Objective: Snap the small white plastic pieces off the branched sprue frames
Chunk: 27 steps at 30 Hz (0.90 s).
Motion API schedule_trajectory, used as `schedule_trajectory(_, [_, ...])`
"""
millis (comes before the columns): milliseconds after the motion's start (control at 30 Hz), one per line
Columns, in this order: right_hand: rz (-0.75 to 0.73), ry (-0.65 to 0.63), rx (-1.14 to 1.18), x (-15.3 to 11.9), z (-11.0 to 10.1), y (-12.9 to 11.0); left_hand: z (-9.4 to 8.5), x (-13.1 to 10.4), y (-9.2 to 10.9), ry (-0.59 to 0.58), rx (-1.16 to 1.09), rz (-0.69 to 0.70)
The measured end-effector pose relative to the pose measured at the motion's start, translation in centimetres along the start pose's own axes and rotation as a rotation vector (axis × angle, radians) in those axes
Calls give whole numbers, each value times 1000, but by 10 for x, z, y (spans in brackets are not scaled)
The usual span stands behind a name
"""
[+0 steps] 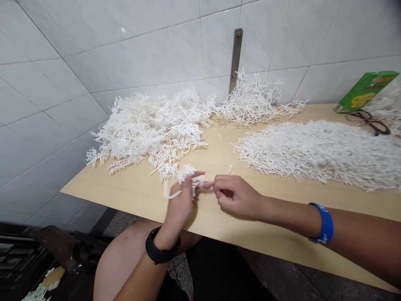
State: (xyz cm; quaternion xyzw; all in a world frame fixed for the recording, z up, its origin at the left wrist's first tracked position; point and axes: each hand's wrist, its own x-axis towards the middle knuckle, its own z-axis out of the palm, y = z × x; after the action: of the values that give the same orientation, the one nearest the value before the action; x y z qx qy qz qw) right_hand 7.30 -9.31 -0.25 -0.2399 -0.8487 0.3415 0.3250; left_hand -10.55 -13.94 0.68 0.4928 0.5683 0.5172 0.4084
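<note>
My left hand (pixel 181 202) grips a small white branched plastic piece (pixel 188 170), and a thin curved strand sticks out to its left. Some of this piece is blurred and hidden by the fingers. Close by on the right, my right hand (pixel 235 195) is curled with thumb and forefinger together; whether anything sits in that pinch is hidden. Behind the left hand spreads a tangled heap of white branched pieces (pixel 150 121). A flatter layer of thin white pieces (pixel 313 150) lies beyond the right hand. One tiny white bit (pixel 230 169) rests between them.
The wooden table (pixel 131 190) meets a tiled wall, where a metal bracket (pixel 236 58) stands upright. Another white heap (pixel 250 100) sits below it. At the right are a green box (pixel 360 94) and black-framed glasses (pixel 371 122). My legs are under the front edge.
</note>
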Motion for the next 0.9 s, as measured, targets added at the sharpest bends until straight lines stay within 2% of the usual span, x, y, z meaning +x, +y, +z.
schedule_trajectory(67, [-21,-38,9,-2,-1,0,-3,4,-2,131,-236,-83])
schedule_trajectory(133, [-3,-13,-19,-2,-3,2,-4,6,-3,164,-350,-105])
schedule_trajectory(300, [107,233,-251,4,-9,11,0,1,-7,-46,-211,-68])
schedule_trajectory(367, [104,280,-259,5,-10,11,1,-1,-8,-116,-144,-35])
schedule_trajectory(533, [135,130,109,3,-3,2,0,-4,-4,-239,109,87])
schedule_trajectory(633, [202,116,231,3,-2,1,0,-5,1,-262,195,116])
schedule_trajectory(767, [187,49,248,6,-3,2,1,-4,0,-243,164,97])
schedule_trajectory(900, [201,-32,244,7,-1,0,0,-2,-6,-224,35,65])
